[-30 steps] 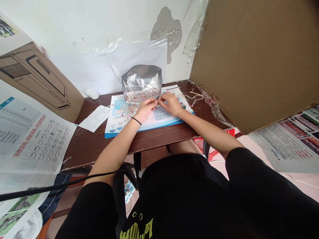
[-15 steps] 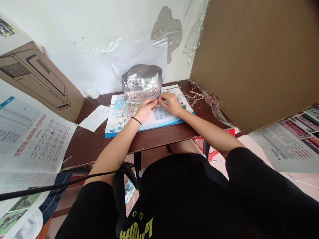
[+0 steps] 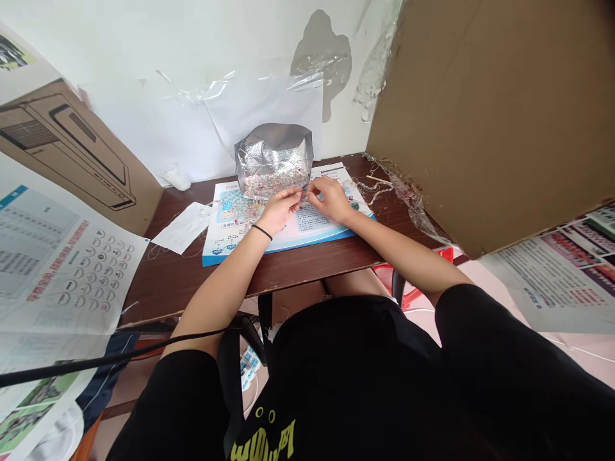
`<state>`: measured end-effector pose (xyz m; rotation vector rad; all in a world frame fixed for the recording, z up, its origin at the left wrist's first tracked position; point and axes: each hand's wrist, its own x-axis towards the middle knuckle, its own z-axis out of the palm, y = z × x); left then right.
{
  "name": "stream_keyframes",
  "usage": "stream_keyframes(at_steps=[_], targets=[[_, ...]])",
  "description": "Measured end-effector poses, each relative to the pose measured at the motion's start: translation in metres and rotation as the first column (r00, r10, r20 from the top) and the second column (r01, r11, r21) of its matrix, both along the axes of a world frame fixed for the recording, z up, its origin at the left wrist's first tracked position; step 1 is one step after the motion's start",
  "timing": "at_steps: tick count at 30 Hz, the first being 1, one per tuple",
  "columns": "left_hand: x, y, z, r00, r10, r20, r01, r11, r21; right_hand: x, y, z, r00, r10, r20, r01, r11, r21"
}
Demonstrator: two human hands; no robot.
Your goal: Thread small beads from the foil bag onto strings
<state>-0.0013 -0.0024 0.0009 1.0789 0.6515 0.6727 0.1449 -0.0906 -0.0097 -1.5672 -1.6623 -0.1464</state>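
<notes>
A: Hands?
B: Together, centre of the table (image 3: 307, 270). Left hand (image 3: 283, 210) and right hand (image 3: 330, 201) meet at the fingertips (image 3: 298, 197). Might be pinching something fine. Too small to tell from the head view.
A: Where's the main item?
B: Foil pouch (image 3: 273, 148), upright, at 11 o'clock from the hands, right behind the fingertips. Tiny pink-and-white beads (image 3: 271, 184) fill its lower part, behind a clear front. It stands on the blue-edged printed board (image 3: 230, 257).
A: Anything else close?
B: Pale bead strands (image 3: 377, 187) lie on the table at 3 o'clock. A white paper slip (image 3: 185, 227) lies at 9 o'clock.
A: Best handling here?
B: Keep the pinch short and low, at the fingertips only. Brace the forearms (image 3: 225, 276) on the table edge. Work over the board, where stray beads show up against the paper. Keep the pouch upright.
</notes>
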Motion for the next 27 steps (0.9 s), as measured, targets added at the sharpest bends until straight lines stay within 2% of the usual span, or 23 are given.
stream_keyframes(at_steps=[27], targets=[[0.0001,0.0002,-0.0005,1.0,-0.024,-0.003,0.024,0.999,0.033,-0.0007,0.0,-0.0001,1.0,-0.007,-0.021,0.007,1.0,-0.018]])
